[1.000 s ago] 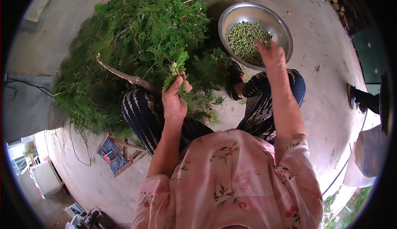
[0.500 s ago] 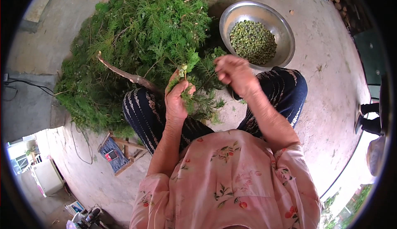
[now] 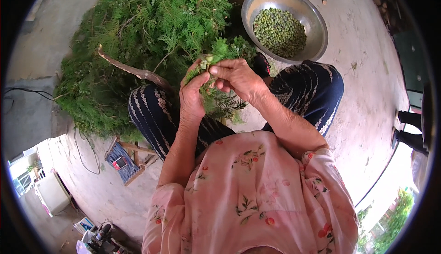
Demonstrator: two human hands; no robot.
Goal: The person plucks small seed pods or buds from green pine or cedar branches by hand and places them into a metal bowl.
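Observation:
My left hand (image 3: 192,99) is closed round a leafy evergreen sprig (image 3: 219,50), held upright between my knees. Small pale green cones (image 3: 206,60) cluster on it just above the left fingers. Thumb and forefinger of my right hand (image 3: 241,78) pinch at this cluster from the right, close against the left hand; the fingertips partly hide it. Beyond the right knee stands a wide metal bowl (image 3: 318,27), its bottom covered with a heap of loose green cones (image 3: 279,33).
A large pile of cut evergreen branches (image 3: 138,29) lies at the left, with a thick bare branch (image 3: 133,69) sticking out toward my left knee. A low wooden stool (image 3: 123,162) with a small red device on it stands behind. Another person's legs (image 3: 410,130) show at the far right.
My right hand has moved left and down from the bowl's side to the sprig, and its fingers now pinch at the cones. The left hand keeps its grip.

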